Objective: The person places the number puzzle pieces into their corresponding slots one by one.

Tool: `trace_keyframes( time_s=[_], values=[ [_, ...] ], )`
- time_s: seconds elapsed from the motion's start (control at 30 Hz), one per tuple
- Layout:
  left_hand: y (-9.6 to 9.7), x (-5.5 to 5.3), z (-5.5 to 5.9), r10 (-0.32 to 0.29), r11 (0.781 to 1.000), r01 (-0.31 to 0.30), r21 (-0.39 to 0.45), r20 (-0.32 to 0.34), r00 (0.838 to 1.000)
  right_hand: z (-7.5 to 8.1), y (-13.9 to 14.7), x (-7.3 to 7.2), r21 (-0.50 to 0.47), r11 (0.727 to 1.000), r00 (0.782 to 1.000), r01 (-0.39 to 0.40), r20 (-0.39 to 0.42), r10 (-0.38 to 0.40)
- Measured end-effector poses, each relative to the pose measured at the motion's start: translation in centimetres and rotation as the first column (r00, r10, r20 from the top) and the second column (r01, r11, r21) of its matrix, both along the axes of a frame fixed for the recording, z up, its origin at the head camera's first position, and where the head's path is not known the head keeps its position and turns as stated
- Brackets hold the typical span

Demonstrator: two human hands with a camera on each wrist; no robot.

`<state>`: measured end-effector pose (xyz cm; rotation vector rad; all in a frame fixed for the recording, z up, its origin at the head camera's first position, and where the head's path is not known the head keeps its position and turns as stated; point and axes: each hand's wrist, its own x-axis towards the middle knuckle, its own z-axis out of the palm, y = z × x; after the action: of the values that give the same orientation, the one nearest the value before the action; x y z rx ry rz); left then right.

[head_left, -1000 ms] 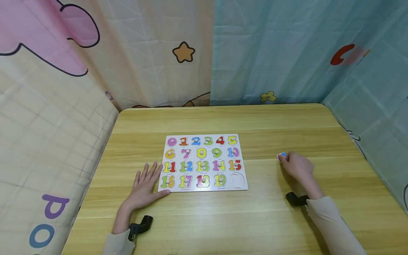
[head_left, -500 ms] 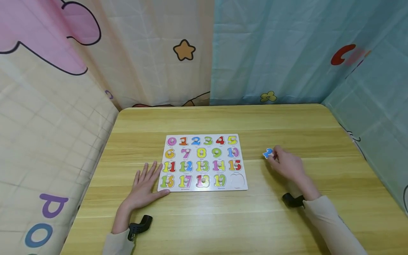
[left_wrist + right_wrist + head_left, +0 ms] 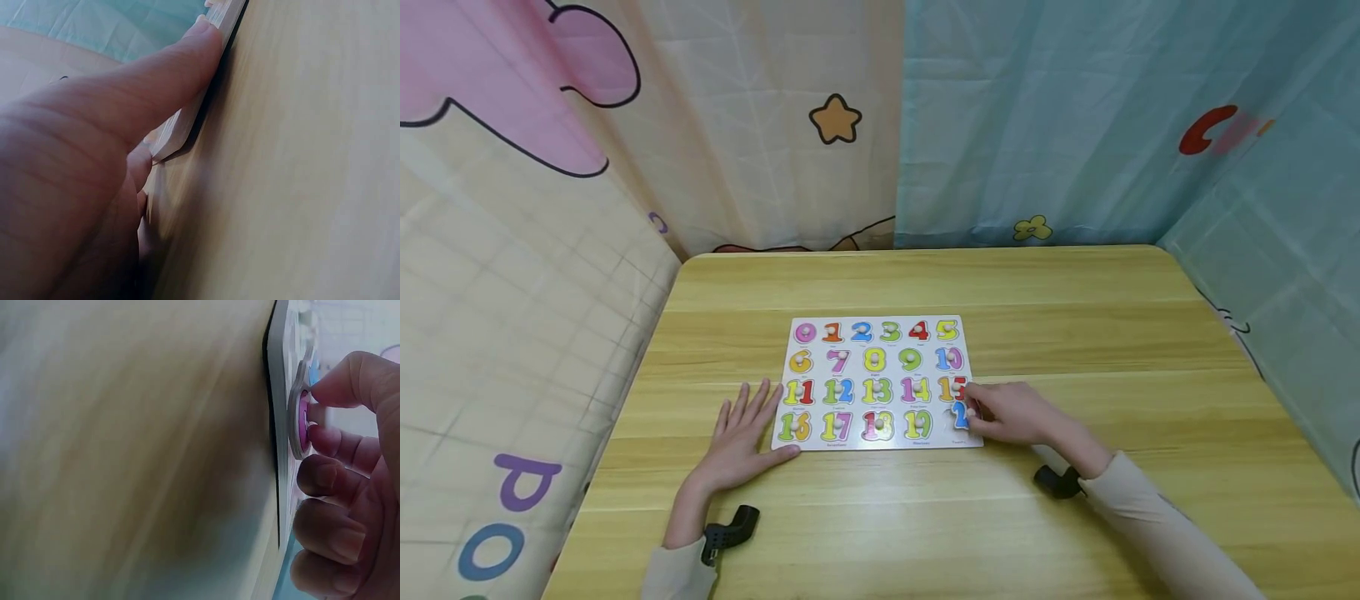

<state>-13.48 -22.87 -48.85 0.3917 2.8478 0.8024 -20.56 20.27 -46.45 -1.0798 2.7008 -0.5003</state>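
A white number puzzle board (image 3: 857, 448) lies on the table, filled with colourful knobbed number pieces from 0 to 19. My right hand (image 3: 1011, 412) pinches the knob of a number 20 puzzle piece (image 3: 959, 415) at the board's near right corner, over the recess there. In the right wrist view the piece's pink zero (image 3: 304, 422) shows beneath thumb and finger, and the piece sits on or just above the board's face; which, I cannot tell. My left hand (image 3: 737, 446) lies spread at the board's near left corner, its thumb (image 3: 200, 47) touching the edge.
The wooden table (image 3: 880, 533) extends around the board on all sides. Patterned curtains (image 3: 1030, 125) hang behind it and along both sides. A black wrist camera (image 3: 730, 533) is strapped to the left wrist, another black camera (image 3: 1057, 482) to the right.
My right hand has carried the number 20 piece leftward from the table's right side to the board's near right corner. The left hand and the board have stayed in place.
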Motion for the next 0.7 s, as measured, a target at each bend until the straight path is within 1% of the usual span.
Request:
trace_keyframes(
  time_s=[0.1, 0.27, 0.43, 0.7],
  values=[
    [0.0, 0.0, 0.0, 0.000, 1.000, 0.000, 0.001, 0.001, 1.000, -0.1, -0.6, 0.2, 0.008, 1.000, 1.000, -0.027, 0.014, 0.027],
    [0.0, 0.0, 0.0, 0.000, 1.000, 0.000, 0.001, 0.003, 1.000, -0.5, -1.0, 0.5, 0.008, 0.999, 0.999, -0.043, 0.002, 0.043],
    [0.0, 0.0, 0.1, 0.000, 1.000, 0.000, -0.002, 0.003, 1.000, -0.5, -1.4, 0.8, -0.001, 1.000, 1.000, -0.030, 0.006, 0.030],
    [0.1, 0.0, 0.3, -0.001, 1.000, 0.001, -0.001, 0.002, 1.000, -0.2, -1.5, 0.9, 0.023, 1.000, 1.000, 0.009, 0.003, -0.009]
  ],
)
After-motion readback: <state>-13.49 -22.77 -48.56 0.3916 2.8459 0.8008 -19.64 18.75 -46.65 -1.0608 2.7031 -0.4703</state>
